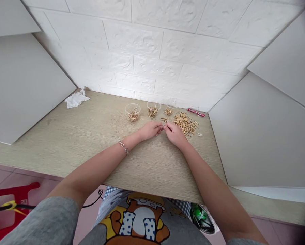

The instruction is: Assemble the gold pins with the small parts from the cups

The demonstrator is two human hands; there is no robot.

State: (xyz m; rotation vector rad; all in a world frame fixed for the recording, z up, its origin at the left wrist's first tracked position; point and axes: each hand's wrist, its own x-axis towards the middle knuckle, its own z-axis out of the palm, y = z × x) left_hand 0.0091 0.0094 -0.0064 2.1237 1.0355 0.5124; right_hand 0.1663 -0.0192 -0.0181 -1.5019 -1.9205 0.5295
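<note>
bare desk (91, 143) left, cups (133, 112) and sticks (184, 123) ahead

A plain home work nook: a wood-grain worktop (91, 143) set against a white brick-pattern wall (152, 44) between white panels (21, 85), pink floor tiles (4, 177) below, a red stool (14, 197) beside the seat.

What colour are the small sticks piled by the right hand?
Golden tan, seen in the head view: pile of sticks.
</note>
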